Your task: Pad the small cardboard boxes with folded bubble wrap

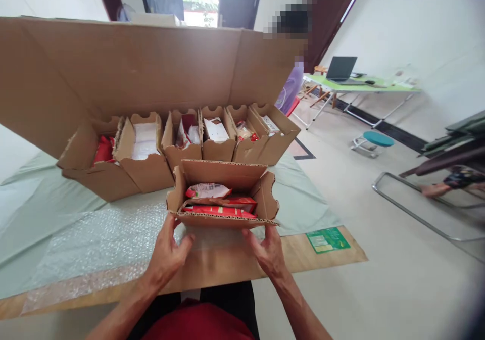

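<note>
A small open cardboard box stands in front of me on a sheet of bubble wrap. Inside it lie red packets and a white-and-red packet. My left hand grips the box's near left corner, thumb up against its front wall. My right hand holds the near right corner from below, fingers curled at the front edge. Behind it stands a row of several similar open boxes with packets inside.
A large cardboard sheet stands upright behind the row. The wooden table carries a pale green cloth and a green card. To the right are a person partly behind the cardboard, a green table with a laptop and a teal stool.
</note>
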Available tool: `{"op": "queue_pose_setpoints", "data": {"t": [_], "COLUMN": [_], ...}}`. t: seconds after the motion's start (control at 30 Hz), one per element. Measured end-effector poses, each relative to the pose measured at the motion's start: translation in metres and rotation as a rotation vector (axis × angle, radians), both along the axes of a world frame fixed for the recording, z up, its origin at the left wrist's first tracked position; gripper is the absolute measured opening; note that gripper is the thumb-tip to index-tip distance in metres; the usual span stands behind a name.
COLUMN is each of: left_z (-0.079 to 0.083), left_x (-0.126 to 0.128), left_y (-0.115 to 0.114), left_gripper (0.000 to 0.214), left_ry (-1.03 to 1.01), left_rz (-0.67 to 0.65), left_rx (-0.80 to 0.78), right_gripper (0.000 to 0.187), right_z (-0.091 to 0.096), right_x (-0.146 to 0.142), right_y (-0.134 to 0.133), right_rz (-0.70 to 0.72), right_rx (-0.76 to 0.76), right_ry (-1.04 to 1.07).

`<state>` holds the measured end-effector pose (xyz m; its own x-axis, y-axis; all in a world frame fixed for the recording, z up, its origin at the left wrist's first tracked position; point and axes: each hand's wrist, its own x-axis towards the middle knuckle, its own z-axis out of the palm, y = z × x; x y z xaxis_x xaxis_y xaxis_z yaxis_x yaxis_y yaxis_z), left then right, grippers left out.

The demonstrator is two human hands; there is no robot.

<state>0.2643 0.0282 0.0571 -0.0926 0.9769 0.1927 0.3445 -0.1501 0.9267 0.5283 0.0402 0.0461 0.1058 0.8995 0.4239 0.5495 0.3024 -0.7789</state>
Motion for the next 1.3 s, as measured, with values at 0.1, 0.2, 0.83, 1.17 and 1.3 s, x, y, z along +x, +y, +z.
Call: {"op": "queue_pose_setpoints", "data": {"t": [0.1,0.2,0.83,1.17,1.3], "left_z": [-0.006,0.003,-0.001,-0.018,-0.007], "left_x": [0.025,0.068,-0.161,-0.186,-0.193], "left_y": [-0.002,0.032,-0.091,-0.105,-0.113], "left_gripper": [0.064,0.080,0.028,0.038,0.050], "left_ry": [0.000,-0.029,0.634,0.837,0.882], "left_rz": [-0.040,-0.160,0.353,0.153,0.094], "left_rx": [-0.005,0.037,0.032,-0.056,-0.031], "right_gripper": [0.038,0.041,0.034,0.039,0.026], "right_z": [-0.007,-0.006,-0.022,-0.009,-0.015], "right_x": [0.022,0.061,-0.020,-0.140,-0.144], "right_y": [-0.007,0.007,-0.034,0.019,0.017], "right_rz": [-0.121,-0.261,0.220,0.933,0.861], "right_rx": [-0.020,-0.055,0.047,0.132,0.150], "right_ry": [0.052,0.087,-0.285,-0.686,-0.420]}}
